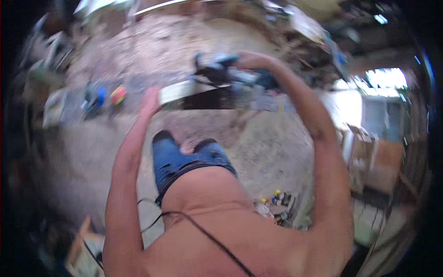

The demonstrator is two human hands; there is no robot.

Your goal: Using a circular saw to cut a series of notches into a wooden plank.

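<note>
A pale wooden board lies across the narrow grey bench in front of me. My left hand grips the board's left end, its fingers partly smeared by motion. Toward the board's right end sits a dark blue and black power tool, too blurred to tell its exact kind. My right hand is closed on the tool's right side, with that arm bent around from the right. A dark face shows below the tool, at the bench's near side.
On the left of the bench are a red and yellow round item and a blue item. Litter lies in a pile on the floor by my right side. Boxes stand at right. A black cable crosses my body.
</note>
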